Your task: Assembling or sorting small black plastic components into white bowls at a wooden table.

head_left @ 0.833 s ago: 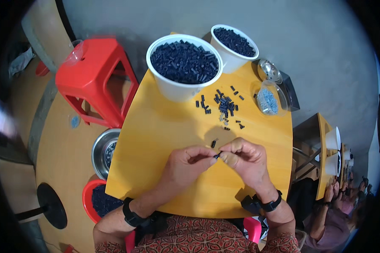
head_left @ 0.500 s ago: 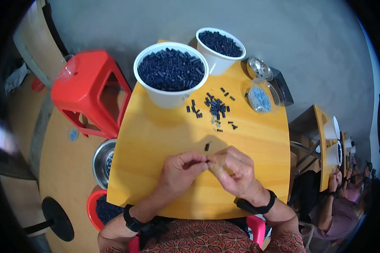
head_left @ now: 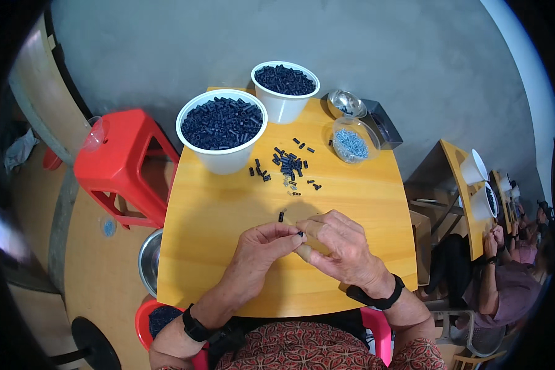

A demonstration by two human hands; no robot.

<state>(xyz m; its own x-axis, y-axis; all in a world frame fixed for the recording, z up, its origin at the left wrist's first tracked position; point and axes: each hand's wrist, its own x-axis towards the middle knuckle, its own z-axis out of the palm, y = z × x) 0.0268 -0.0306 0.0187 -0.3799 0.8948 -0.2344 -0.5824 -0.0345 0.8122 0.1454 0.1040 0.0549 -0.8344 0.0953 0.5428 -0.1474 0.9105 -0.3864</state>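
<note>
My left hand is closed in a pinch on a small black plastic piece, whose dark end shows at the fingertips. Close against it, my right hand has its thumb and forefinger pressed together; what they hold, if anything, is hidden. Just beyond my left fingers, a single short black tube lies on the yellow wooden table. Farther off is a loose pile of black pieces, with a few small silvery screws at its near side.
Two white buckets, a nearer one and a farther one, hold many black pieces. Toward the right stand a clear tub of screws, a metal bowl and a black tray. A red stool flanks the table; people sit farther right.
The head view has shifted, so the table and buckets sit lower and more to the left. My hands remain together, and the black piece's end now shows between my left fingertips.
</note>
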